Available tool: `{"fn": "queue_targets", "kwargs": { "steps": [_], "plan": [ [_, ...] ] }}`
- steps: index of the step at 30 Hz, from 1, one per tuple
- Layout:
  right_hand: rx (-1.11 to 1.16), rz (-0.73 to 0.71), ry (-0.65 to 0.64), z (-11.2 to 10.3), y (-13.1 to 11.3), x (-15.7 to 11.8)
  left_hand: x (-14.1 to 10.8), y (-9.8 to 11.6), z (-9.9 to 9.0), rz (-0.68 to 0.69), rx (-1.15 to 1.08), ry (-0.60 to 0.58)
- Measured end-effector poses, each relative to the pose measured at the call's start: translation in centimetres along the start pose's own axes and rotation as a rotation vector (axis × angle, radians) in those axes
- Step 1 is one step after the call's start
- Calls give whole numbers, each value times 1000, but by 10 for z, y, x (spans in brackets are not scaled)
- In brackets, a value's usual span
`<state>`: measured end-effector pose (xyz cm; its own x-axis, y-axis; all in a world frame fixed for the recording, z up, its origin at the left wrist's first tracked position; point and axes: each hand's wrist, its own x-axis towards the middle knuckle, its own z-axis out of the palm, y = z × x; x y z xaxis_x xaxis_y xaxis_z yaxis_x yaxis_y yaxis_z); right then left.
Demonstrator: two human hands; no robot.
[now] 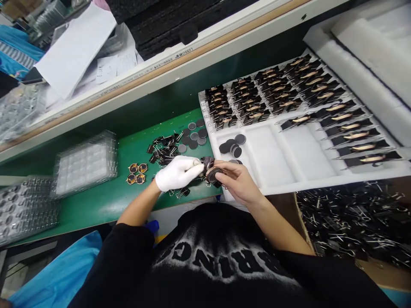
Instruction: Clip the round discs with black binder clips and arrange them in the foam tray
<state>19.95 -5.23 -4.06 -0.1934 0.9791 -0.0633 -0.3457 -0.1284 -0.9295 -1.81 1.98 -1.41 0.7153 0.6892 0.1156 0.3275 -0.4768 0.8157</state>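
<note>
My left hand (180, 173), in a white glove, pinches a black binder clip (207, 162) at the edge of a round piece. My bare right hand (239, 182) holds that round part with a dark disc face (212, 175) between thumb and fingers. Both hands meet over the front edge of the green table (102, 199). Loose black binder clips (164, 149) lie just beyond my left hand, with grey and black discs (194, 136) behind them. Several more discs (231, 146) rest on the white foam tray (272, 149) beyond my right hand.
Clipped assemblies (250, 100) fill rows of the foam tray. Four gold-rimmed round parts (137, 173) sit left of my gloved hand. Clear plastic trays (85, 164) are stacked farther left. A box of binder clips (356, 222) is at the lower right. A shelf edge (180, 53) crosses behind.
</note>
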Motion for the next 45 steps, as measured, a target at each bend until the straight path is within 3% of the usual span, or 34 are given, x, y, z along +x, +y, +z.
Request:
{"fn": "queue_targets", "kwargs": {
  "steps": [3, 8, 14, 23, 29, 31, 37, 45],
  "plan": [
    [-156, -57, -29, -3, -8, 0, -6, 5, -6, -57, 79, -125],
    [-387, -128, -169, -12, -28, -1, -7, 25, -8, -283, 213, -141],
    [-553, -150, -299, -20, -37, -1, -12, 33, -2, -344, 264, -174],
    [-676, -73, -335, -15, -35, 1, -19, 21, 7, -247, 351, -119],
    [-547, -6, -74, -28, -50, 11, -23, 20, -2, -320, 163, -118],
    [-563, 59, -54, -32, -58, 15, -24, 21, -5, -311, 95, -99],
    [-677, 65, -213, -32, -72, 23, -25, 22, -4, -203, 148, -146],
    [-719, 42, -360, -29, -61, 20, -35, 16, 2, -152, 143, -268]
  ]
}}
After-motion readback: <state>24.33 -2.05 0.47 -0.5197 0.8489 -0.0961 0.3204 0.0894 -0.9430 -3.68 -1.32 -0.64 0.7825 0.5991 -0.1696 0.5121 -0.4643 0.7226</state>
